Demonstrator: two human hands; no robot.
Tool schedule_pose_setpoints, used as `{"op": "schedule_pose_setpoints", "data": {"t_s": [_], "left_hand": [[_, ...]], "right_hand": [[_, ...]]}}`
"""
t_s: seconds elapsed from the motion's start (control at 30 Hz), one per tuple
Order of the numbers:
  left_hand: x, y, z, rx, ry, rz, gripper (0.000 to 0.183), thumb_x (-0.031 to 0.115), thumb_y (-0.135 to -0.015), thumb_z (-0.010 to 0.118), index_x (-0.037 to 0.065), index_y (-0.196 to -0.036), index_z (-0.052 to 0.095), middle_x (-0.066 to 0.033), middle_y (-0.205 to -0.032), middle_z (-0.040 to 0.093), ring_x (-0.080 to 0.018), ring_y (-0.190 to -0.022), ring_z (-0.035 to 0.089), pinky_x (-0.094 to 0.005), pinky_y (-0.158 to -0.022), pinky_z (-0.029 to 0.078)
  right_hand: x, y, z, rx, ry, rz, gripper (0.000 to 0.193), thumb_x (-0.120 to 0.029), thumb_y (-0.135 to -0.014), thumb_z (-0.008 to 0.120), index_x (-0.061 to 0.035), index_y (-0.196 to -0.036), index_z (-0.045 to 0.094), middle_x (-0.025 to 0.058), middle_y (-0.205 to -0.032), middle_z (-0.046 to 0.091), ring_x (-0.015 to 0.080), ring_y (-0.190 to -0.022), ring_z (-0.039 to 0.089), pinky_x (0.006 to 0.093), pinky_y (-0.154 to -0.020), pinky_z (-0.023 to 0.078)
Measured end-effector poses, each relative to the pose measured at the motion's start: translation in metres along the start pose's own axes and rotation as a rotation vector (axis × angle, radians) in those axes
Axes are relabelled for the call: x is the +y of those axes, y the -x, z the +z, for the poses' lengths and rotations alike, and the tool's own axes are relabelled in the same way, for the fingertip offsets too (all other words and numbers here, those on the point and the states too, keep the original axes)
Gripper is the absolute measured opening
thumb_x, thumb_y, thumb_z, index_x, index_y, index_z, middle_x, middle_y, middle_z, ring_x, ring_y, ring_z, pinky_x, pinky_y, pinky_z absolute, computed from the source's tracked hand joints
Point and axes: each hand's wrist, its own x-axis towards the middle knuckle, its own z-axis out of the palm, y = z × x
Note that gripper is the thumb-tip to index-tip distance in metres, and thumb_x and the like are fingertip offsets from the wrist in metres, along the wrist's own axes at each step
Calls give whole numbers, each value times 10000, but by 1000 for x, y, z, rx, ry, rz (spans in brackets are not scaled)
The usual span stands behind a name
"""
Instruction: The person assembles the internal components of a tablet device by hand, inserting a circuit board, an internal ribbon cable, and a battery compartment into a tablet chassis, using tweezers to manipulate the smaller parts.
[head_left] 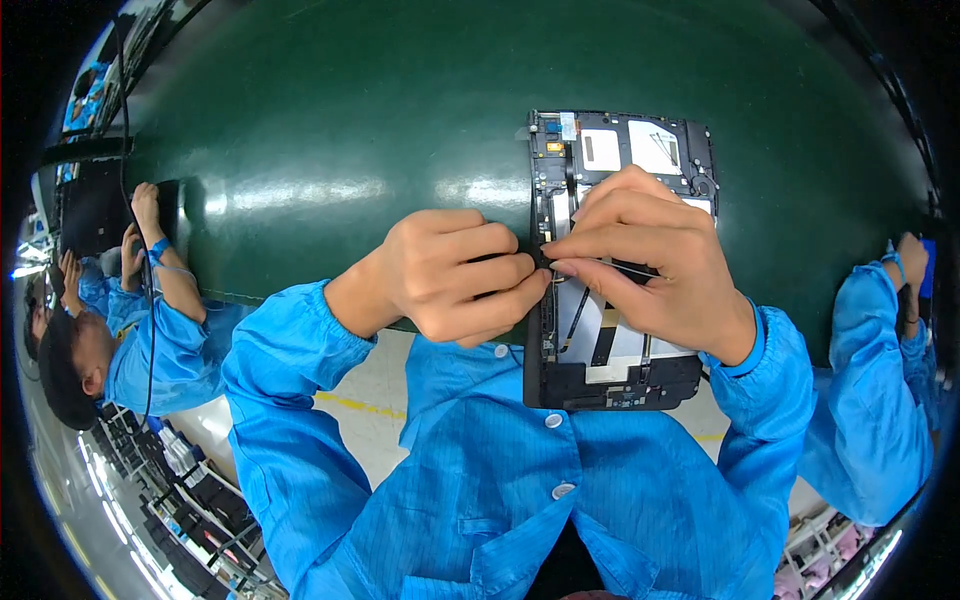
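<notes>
An opened tablet-like device (pixel 621 400) lies at the near edge of the green table, its dark frame, silvery plates, ribbon cables and small boards exposed. My left hand (pixel 455 275) is closed at the device's left edge, with its fingers curled and the fingertips meeting that edge. From the right, my right hand (pixel 655 255) reaches over the middle of the device. Its thumb and forefinger pinch together at the same left edge, close to my left fingertips. A thin light line shows beneath the right palm. Whatever either hand pinches is too small or hidden to name.
The green table (pixel 330 100) stretches beyond and to both sides. At the left, a co-worker (pixel 160 330) in blue works at a dark panel (pixel 95 205). Another blue sleeve (pixel 865 390) rests at the right. A black cable (pixel 124 130) hangs at the left.
</notes>
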Motion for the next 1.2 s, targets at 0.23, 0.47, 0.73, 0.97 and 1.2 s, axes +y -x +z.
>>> {"op": "schedule_pose_setpoints", "data": {"t_s": [0.23, 0.47, 0.73, 0.97, 1.2], "left_hand": [[-1, 2, -2, -26, -11, 13, 241, 132, -790, 722, 29, -988, 812, -77, -869, 750, -177, -700, 674, -278, -536, 450], [-1, -1, -1, 16, 19, 0, 240, 126, -729, 751, 27, -942, 798, -67, -849, 731, -165, -685, 659, -275, -510, 429], [-4, -2, -1, 12, -1, 17, 226, 149, -727, 761, 41, -925, 763, -48, -838, 702, -152, -674, 630, -273, -506, 431], [-11, -5, -5, -23, 57, 37, 234, 167, -724, 765, 65, -934, 756, -11, -789, 634, -149, -683, 612, -278, -506, 423], [-5, 0, -4, -47, -43, 100, 262, 157, -747, 777, 41, -980, 805, -62, -884, 730, -160, -695, 645, -274, -541, 440]], "right_hand": [[2, -2, 1, 10, -17, -22, 174, -45, -855, 890, -37, -1027, 863, 97, -916, 752, 273, -924, 703, 386, -777, 581], [0, -2, 1, 9, -14, -14, 170, -50, -857, 894, -38, -1024, 866, 99, -910, 756, 269, -914, 705, 383, -772, 581], [-7, -8, -3, -27, -42, 28, 230, 17, -827, 885, -24, -1053, 879, 103, -932, 789, 269, -941, 707, 384, -807, 582], [1, -16, -6, -17, -29, -8, 182, -39, -848, 888, -37, -1030, 877, 98, -950, 772, 267, -935, 702, 375, -776, 572], [9, -28, -11, -11, 171, -80, 252, -48, -803, 909, -127, -1042, 910, 80, -1244, 762, 333, -1262, 607, 473, -1070, 510]]}}
